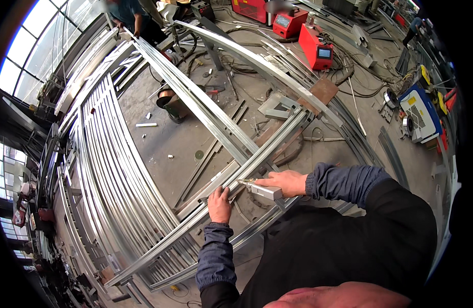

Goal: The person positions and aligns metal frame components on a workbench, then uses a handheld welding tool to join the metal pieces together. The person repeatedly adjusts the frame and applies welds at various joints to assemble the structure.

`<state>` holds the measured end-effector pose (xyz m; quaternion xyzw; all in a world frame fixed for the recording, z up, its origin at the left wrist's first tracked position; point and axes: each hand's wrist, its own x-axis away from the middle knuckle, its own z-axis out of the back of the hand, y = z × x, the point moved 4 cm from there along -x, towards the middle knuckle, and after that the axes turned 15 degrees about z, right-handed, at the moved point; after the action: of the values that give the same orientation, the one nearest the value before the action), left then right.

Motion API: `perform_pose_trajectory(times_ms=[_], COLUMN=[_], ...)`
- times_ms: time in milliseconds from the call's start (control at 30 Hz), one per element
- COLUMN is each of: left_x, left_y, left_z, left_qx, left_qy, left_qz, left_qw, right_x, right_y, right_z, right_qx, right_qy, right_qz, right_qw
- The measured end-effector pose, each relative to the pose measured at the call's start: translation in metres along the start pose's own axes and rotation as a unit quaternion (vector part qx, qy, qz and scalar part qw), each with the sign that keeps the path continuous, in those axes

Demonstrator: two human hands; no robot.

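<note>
My left hand (219, 205) grips the edge of a long galvanised metal rail (170, 240), its fingers curled over the top. This rail runs slantwise in front of me, from lower left to upper right. Just right of it, my right hand (287, 182) is closed with the index finger stretched to the left. A slim, brass-coloured tip (245, 181) shows at those fingertips, over the rail; what it belongs to is hidden. Below that hand a short, silver box-shaped metal piece (267, 192) shows its end. Two long rails (205, 113) meet the front rail from the far side.
Many parallel metal profiles (118, 164) lie at the left. A wire spool (165, 97) stands on the floor between frame members. Red machines (316, 49) with screens and cables stand at the back. A blue-and-white machine (421, 110) is at the right. Another person (136, 20) works at the far left.
</note>
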<state>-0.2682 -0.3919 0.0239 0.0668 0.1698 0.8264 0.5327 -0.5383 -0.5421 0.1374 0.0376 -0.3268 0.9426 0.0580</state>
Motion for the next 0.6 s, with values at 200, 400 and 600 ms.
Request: perform_pose_trajectory(times_ms=[200,400,600], left_x=[0.0,-0.001,0.001], left_y=[-0.003,-0.006,-0.008], left_z=[0.001,-0.007,-0.014], left_qx=[-0.003,-0.001,0.003], left_qy=[-0.009,-0.038,-0.039], left_qz=[-0.003,0.002,0.0], left_qw=[1.0,0.999,0.999], right_x=[0.001,0.002,0.004], right_y=[-0.001,0.002,0.005], right_z=[-0.005,-0.012,-0.021], right_qx=[-0.016,-0.041,-0.043], right_qy=[0.011,0.031,0.041], right_qz=[-0.009,-0.013,-0.017], right_qw=[1.0,0.999,0.998])
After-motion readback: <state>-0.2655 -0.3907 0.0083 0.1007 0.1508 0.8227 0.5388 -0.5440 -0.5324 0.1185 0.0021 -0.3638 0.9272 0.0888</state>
